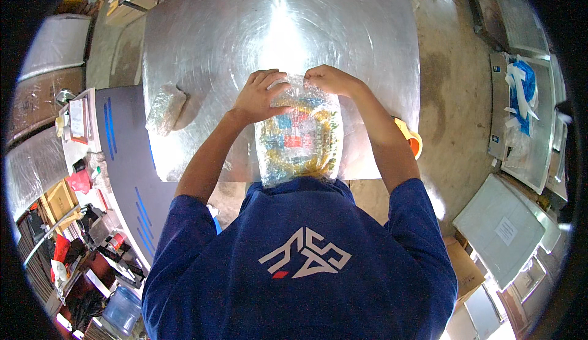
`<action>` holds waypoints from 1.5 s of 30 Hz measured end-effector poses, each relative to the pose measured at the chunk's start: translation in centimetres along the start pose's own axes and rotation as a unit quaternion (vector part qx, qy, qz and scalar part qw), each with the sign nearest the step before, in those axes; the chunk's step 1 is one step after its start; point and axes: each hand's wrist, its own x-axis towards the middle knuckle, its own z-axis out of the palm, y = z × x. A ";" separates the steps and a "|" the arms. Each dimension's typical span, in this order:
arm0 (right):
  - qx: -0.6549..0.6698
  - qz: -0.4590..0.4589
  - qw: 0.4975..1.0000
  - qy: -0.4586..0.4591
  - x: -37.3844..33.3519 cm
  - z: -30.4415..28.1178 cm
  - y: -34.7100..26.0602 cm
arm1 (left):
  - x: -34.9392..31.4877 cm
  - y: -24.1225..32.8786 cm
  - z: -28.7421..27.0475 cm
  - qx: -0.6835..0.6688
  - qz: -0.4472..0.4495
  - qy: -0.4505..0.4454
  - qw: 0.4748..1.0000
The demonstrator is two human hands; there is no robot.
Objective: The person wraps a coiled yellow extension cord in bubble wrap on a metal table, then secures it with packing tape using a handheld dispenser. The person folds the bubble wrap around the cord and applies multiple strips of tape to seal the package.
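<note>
A bundle in clear bubble wrap (293, 144) lies at the near edge of the metal table, close against my shirt. Yellow, blue and red show through the plastic, but what is inside I cannot make out. My left hand (260, 97) grips the bundle's far left corner, its fingers curled at the edge and its thumb lying across the top. At the far right corner, my right hand (334, 81) pinches the edge of the wrap, its fingertips partly hidden.
Bright glare lies on the metal table (208, 40). A crumpled clear plastic bundle (165, 108) sits at its left side. Beyond my right forearm is an orange-yellow tape roll (416, 144). A dark-topped table (125, 138) adjoins on the left; leaning panels (499, 214) stand at right.
</note>
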 end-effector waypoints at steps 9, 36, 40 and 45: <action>-0.087 0.003 0.995 0.058 -0.8 -0.1 -1.9 | -0.3 -0.3 2.7 -0.045 0.002 -0.005 0.999; -0.138 -0.082 0.984 0.080 -3.5 6.0 -0.2 | -2.8 -2.3 2.5 -0.249 -0.092 -0.012 0.964; -0.145 -0.109 0.975 0.125 -3.5 5.8 0.6 | -2.2 -0.9 1.4 -0.226 -0.087 0.021 0.970; -0.192 -0.136 0.955 0.179 -3.9 4.6 0.6 | -0.8 0.4 -0.4 -0.195 -0.021 0.081 0.977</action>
